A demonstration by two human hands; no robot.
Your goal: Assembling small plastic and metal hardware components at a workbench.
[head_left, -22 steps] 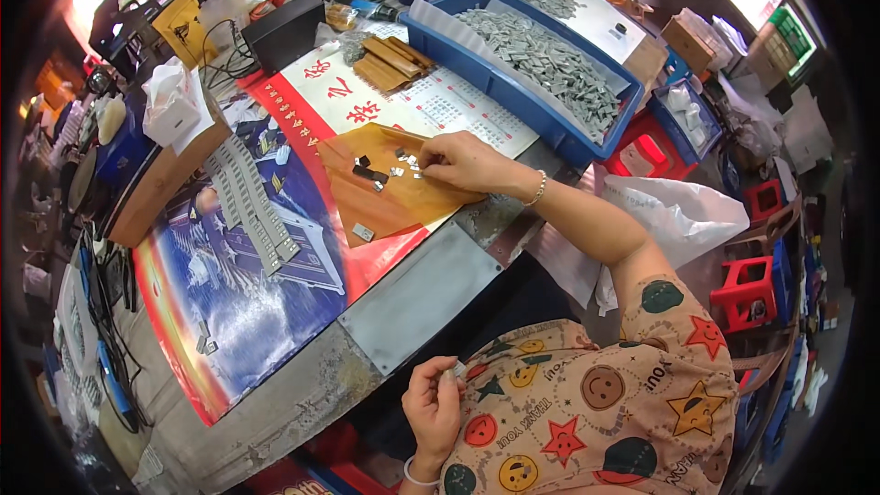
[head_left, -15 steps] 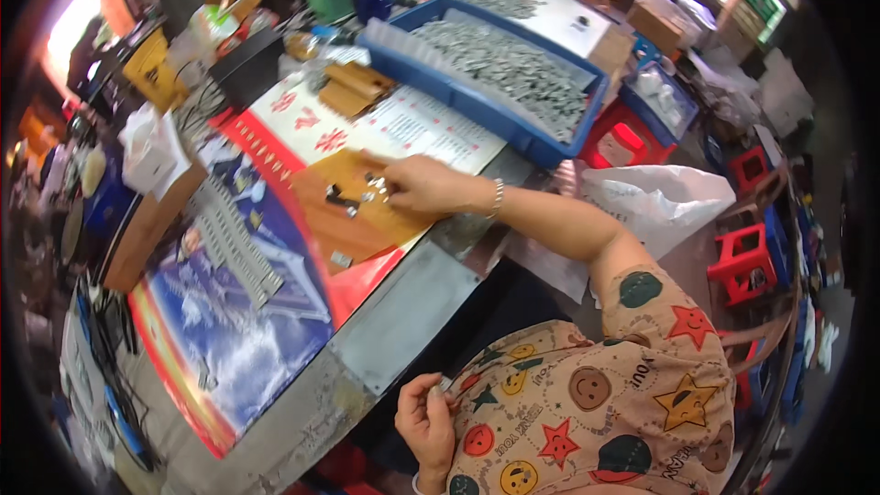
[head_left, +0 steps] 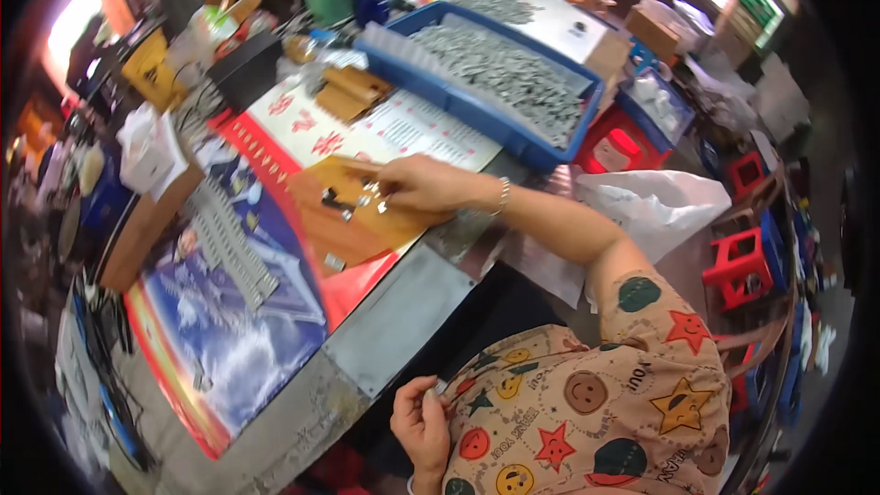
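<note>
My right hand (head_left: 417,185) reaches over an amber sheet (head_left: 403,222) on the table, its fingers bent down and drawn together. Right at its fingertips lie several small silvery metal pieces (head_left: 381,207); whether one is pinched is hidden. A dark little piece (head_left: 330,197) is beside them, and a single grey piece (head_left: 334,262) lies near the sheet's front corner. Low in front of my body, my left hand (head_left: 423,426) is closed, thumb against finger, with a small light-grey bit at the tips, too small to name.
Rows of grey parts (head_left: 229,247) lie on a blue-and-red poster (head_left: 275,348). Behind stands a blue tray (head_left: 440,92) heaped with small grey parts. Folded amber pieces (head_left: 350,92) lie left of it. Right are a white plastic bag (head_left: 655,206) and red stools (head_left: 738,266).
My right hand's fingers have shifted slightly and curl more over the small metal pieces. My left hand stays closed in almost the same place. The view has moved a little.
</note>
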